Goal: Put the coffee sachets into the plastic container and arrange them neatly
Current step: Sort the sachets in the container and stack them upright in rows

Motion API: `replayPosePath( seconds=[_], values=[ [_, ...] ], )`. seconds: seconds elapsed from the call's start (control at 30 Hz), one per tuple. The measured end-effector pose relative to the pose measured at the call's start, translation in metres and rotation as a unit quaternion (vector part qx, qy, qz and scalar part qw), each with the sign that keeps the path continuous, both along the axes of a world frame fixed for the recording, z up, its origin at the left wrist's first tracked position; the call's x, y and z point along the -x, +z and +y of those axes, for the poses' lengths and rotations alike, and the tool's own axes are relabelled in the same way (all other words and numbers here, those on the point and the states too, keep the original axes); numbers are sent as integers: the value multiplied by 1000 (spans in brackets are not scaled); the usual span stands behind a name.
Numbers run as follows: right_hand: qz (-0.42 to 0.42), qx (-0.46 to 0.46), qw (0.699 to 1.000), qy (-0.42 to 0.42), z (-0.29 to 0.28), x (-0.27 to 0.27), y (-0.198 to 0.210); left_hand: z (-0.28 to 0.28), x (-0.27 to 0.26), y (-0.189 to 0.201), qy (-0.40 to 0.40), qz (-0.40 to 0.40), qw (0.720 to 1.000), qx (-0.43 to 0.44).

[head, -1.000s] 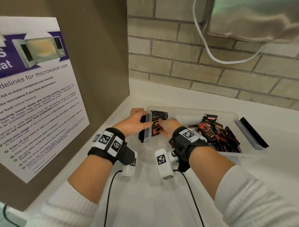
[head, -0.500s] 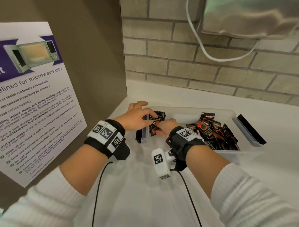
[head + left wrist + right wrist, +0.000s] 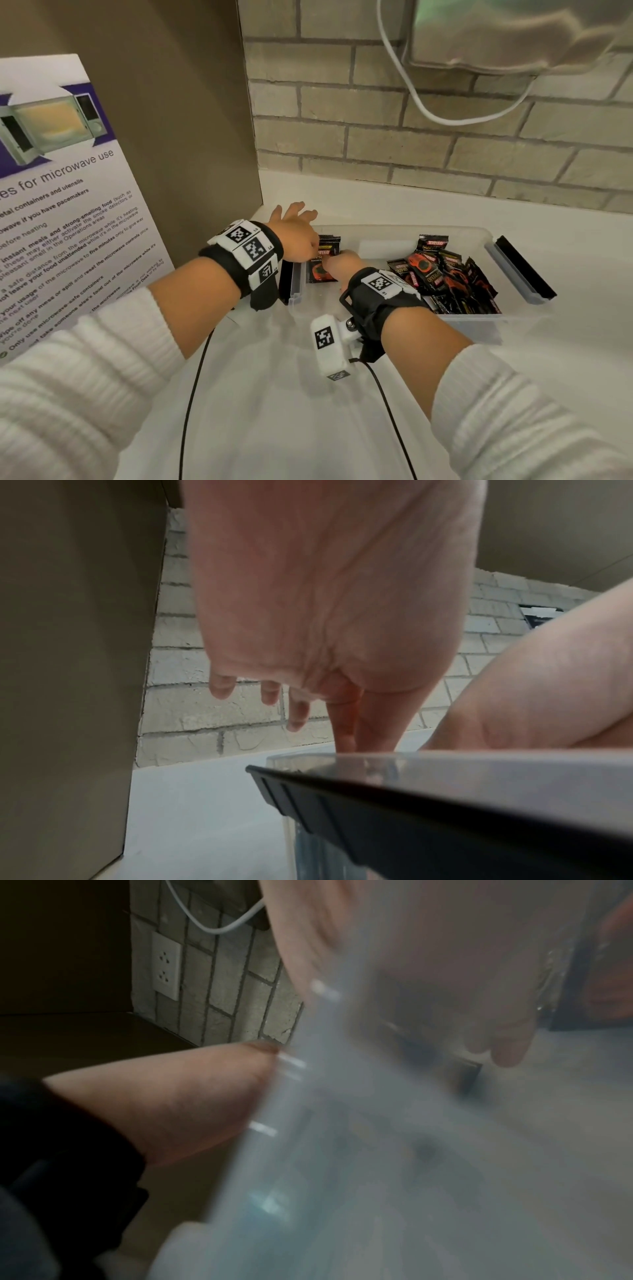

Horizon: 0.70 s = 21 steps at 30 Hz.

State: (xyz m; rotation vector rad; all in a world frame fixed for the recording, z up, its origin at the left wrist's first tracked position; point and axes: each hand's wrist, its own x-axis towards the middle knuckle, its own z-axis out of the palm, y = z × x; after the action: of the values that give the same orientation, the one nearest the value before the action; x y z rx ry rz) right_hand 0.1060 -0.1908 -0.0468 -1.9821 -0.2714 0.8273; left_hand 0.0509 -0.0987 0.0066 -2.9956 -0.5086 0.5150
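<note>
Straightening: we judge we are squaring the sachet stack (image 3: 323,258) at the plastic container (image 3: 394,230) left end.
Hands: left hand (image 3: 295,236) pinches it; right hand (image 3: 344,265) grasp we cannot tell.
Next: loose sachets (image 3: 445,277) need gathering.

Showing one clear plastic container (image 3: 394,229) at frame centre-right, two black clip handles (image 3: 525,265), one per end. Holding two groups of coffee sachets (image 3: 445,274): a jumbled pile at right, too overlapped for counting, and a small stack (image 3: 323,257) at left. Showing two hands.
</note>
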Motion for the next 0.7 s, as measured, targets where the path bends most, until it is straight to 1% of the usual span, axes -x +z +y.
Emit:
replayPosePath(
  seconds=[0.03,0.1,0.13,0.23,0.27,0.3,0.33,0.37,0.4,0.43,0.5,0.53,0.57,0.63,0.7],
  values=[
    [5,-15,1000,4,0,-1,-1,0,-1,0,3,-3,1000,-2],
    [-18,-22,1000,11,-1,-2,-5,0,-3,1,11,-6,1000,-5],
    [-39,-6,999,18,-2,-1,-4,0,-4,1,13,-6,1000,-8],
    [-59,42,997,32,-5,2,7,-1,-7,0,12,-14,1000,-21],
    [-108,80,988,81,-8,6,12,0,-8,-1,6,-27,999,-27],
    [-152,125,974,113,-9,10,16,0,-9,-1,-4,-49,998,-30],
    [-176,157,962,136,-8,10,16,0,-9,-1,-18,-81,996,-28],
    [-207,164,950,166,-7,7,13,0,-10,-1,-33,-115,993,-19],
    [-232,165,942,177,-8,6,12,1,-10,-2,-49,-140,989,-10],
    [-242,183,933,194,-6,5,15,2,-11,-2,-66,-149,987,-10],
    [-263,212,917,211,-7,8,17,3,-13,-2,-85,-127,988,-32],
    [-265,236,904,238,-6,9,20,3,-14,-2,-88,-112,989,-42],
    [-259,246,898,258,-5,8,21,3,-15,-2,-89,-99,990,-47],
    [-309,294,842,331,-8,9,23,3,-18,-5,-91,-87,991,-47],
    [-348,321,809,347,-10,8,24,3,-19,-7,-90,-85,991,-48]
  ],
)
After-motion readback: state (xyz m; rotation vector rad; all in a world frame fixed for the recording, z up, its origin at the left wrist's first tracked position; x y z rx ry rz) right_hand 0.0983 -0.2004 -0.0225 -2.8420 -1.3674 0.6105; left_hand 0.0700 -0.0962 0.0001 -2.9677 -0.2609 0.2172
